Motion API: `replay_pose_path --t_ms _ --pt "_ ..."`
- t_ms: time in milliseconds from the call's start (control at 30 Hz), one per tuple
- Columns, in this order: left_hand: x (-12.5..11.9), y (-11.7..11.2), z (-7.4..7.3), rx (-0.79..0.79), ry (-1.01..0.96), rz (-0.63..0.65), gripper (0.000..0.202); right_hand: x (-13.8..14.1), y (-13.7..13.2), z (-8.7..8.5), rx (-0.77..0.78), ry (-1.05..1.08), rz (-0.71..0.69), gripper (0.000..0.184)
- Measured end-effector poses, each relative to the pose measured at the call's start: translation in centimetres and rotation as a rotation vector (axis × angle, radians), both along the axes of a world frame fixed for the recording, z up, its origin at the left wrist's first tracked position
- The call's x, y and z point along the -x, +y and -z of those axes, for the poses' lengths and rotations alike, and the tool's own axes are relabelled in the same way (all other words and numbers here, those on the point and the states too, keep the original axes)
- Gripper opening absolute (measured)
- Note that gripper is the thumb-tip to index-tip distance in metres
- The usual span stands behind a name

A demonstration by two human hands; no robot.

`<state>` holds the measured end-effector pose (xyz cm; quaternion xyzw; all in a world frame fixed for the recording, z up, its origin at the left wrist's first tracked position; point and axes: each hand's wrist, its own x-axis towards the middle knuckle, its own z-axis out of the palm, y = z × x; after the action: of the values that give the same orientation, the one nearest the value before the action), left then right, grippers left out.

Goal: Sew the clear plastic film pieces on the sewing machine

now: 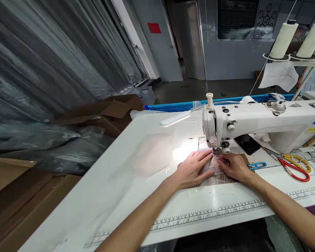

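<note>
Right of centre, the left hand is pressing plastic sheeting (grip spread wide); the right hand is narrowly pinching it.

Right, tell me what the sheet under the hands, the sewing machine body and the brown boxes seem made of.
Sheet: probably clear plastic film, glossy, being see-through with bright glints.
Sewing machine body: likely metal painted white, smooth with a soft sheen.
Brown boxes: cardboard by the look, matte, with flat folded flaps.
</note>
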<state>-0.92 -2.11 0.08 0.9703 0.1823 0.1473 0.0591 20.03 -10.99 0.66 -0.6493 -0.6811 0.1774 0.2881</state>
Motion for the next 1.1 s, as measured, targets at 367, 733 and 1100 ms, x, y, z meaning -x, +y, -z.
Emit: replay_pose_path --t_ms 367,733,1100 --pt "-0.6 -0.1 -0.4 -0.334 -0.359 -0.021 0.021 0.0 -0.2 -0.2 0.0 0.025 0.018 0.009" --pt "-1.2 -1.4 -0.3 -0.309 -0.409 -0.064 0.02 -0.1 -0.2 0.1 0.015 0.024 0.011 0.011" --pt "-0.3 -0.2 0.5 -0.065 -0.273 -0.134 0.03 -0.4 -0.4 0.1 0.02 0.058 0.019 0.033"
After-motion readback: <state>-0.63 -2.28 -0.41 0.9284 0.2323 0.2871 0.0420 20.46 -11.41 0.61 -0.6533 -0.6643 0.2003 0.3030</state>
